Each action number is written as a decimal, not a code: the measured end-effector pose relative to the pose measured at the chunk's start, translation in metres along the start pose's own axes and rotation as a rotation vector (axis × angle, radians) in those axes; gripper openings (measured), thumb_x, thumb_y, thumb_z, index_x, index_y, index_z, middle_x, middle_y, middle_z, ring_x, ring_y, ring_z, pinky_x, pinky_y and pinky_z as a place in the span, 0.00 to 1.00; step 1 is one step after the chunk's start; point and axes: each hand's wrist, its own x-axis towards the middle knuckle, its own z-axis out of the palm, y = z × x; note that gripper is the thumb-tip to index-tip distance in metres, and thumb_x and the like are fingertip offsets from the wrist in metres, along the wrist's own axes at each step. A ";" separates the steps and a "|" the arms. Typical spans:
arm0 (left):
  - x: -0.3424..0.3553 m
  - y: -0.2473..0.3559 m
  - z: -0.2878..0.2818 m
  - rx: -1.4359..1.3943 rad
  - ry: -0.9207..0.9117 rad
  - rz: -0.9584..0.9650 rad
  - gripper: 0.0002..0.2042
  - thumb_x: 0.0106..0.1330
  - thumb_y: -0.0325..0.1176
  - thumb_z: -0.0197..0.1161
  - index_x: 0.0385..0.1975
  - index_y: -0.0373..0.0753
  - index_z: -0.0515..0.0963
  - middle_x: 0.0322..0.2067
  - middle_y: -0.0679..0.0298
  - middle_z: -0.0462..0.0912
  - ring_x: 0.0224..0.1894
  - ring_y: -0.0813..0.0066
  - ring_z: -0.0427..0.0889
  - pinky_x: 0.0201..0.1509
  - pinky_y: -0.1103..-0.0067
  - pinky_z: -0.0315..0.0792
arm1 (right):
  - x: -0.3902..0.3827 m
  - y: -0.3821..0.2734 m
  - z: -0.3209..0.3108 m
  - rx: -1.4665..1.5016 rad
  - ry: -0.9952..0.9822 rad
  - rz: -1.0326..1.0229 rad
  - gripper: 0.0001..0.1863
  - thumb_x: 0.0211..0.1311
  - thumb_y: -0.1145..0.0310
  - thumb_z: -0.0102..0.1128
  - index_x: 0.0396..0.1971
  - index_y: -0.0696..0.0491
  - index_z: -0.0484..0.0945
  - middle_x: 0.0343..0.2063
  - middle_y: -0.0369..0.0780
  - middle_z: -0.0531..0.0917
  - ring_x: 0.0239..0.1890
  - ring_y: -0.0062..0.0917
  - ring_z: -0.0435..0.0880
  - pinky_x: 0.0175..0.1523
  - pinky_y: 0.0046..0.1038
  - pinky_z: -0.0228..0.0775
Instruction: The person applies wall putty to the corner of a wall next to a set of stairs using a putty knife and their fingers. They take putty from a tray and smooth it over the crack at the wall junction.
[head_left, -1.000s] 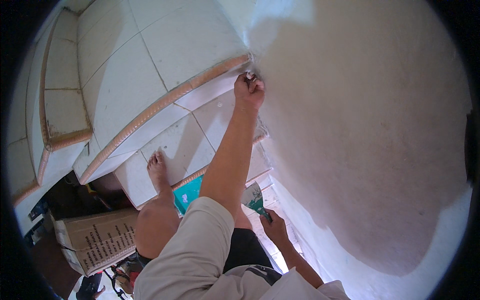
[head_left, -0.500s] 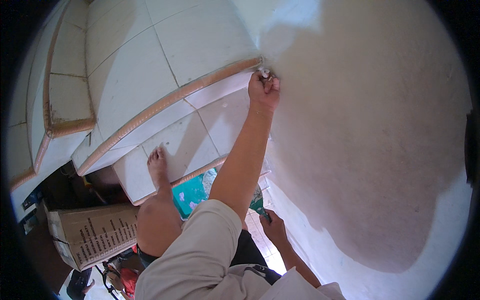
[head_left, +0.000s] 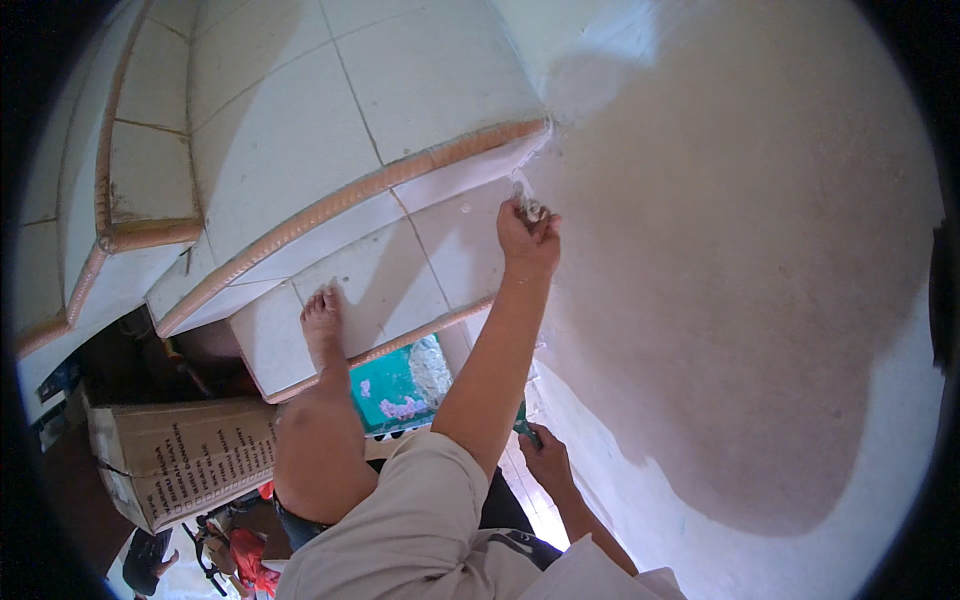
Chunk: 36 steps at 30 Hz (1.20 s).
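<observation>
My left hand (head_left: 530, 238) is at the end of the outstretched arm, fingers pinched round a small whitish lump (head_left: 533, 209). It is in the corner where the tiled step's riser (head_left: 460, 180) meets the plastered wall (head_left: 740, 260). A white smear (head_left: 520, 182) runs along that corner just above the fingers. Lower down, my right hand (head_left: 548, 462) is closed round a green-handled putty knife (head_left: 522, 424), whose blade is mostly hidden behind my left arm. Between my leg and left arm is a teal tray (head_left: 378, 385), with whitish paste (head_left: 430, 370) on it.
My bare foot (head_left: 321, 318) stands on a tiled step with a brown rounded edge (head_left: 400, 172). More steps rise at the left. A cardboard box (head_left: 190, 455) is at lower left, near a red item (head_left: 252, 560) and another person's hand (head_left: 168, 562).
My left hand has moved down the corner from the brown step edge to the riser's base. More of the teal tray shows, while the putty knife's blade has gone behind my arm.
</observation>
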 end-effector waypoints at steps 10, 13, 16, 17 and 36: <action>0.049 -0.005 -0.025 0.070 -0.013 -0.123 0.09 0.64 0.32 0.46 0.21 0.43 0.68 0.13 0.69 0.69 0.09 0.80 0.57 0.19 0.82 0.63 | 0.003 0.009 0.009 0.021 0.029 -0.051 0.20 0.62 0.60 0.60 0.48 0.57 0.77 0.29 0.47 0.84 0.32 0.32 0.84 0.40 0.31 0.75; 0.065 -0.003 -0.019 0.089 -0.073 -0.116 0.06 0.63 0.34 0.50 0.24 0.45 0.68 0.16 0.69 0.70 0.12 0.77 0.61 0.26 0.79 0.64 | 0.001 0.003 0.006 0.039 0.014 -0.031 0.19 0.61 0.61 0.60 0.48 0.58 0.76 0.33 0.53 0.83 0.36 0.42 0.85 0.41 0.36 0.76; 0.077 0.003 -0.013 0.115 -0.156 -0.112 0.06 0.63 0.34 0.50 0.24 0.45 0.68 0.16 0.69 0.69 0.12 0.77 0.62 0.26 0.79 0.64 | 0.001 0.003 0.006 0.036 0.037 -0.036 0.20 0.61 0.61 0.60 0.48 0.58 0.76 0.32 0.53 0.83 0.36 0.42 0.85 0.41 0.36 0.76; 0.080 0.003 -0.010 0.125 -0.136 -0.097 0.06 0.63 0.33 0.51 0.23 0.45 0.68 0.16 0.69 0.69 0.12 0.77 0.62 0.26 0.79 0.64 | 0.001 0.001 0.005 0.031 0.045 -0.039 0.20 0.61 0.61 0.60 0.48 0.58 0.76 0.32 0.53 0.83 0.36 0.42 0.85 0.41 0.36 0.76; 0.068 0.002 0.005 -0.123 -0.075 -0.105 0.11 0.65 0.31 0.48 0.18 0.42 0.68 0.13 0.70 0.67 0.08 0.82 0.56 0.18 0.86 0.69 | 0.012 -0.009 0.005 0.057 0.030 -0.007 0.19 0.62 0.62 0.59 0.49 0.58 0.76 0.35 0.53 0.83 0.39 0.41 0.85 0.44 0.35 0.75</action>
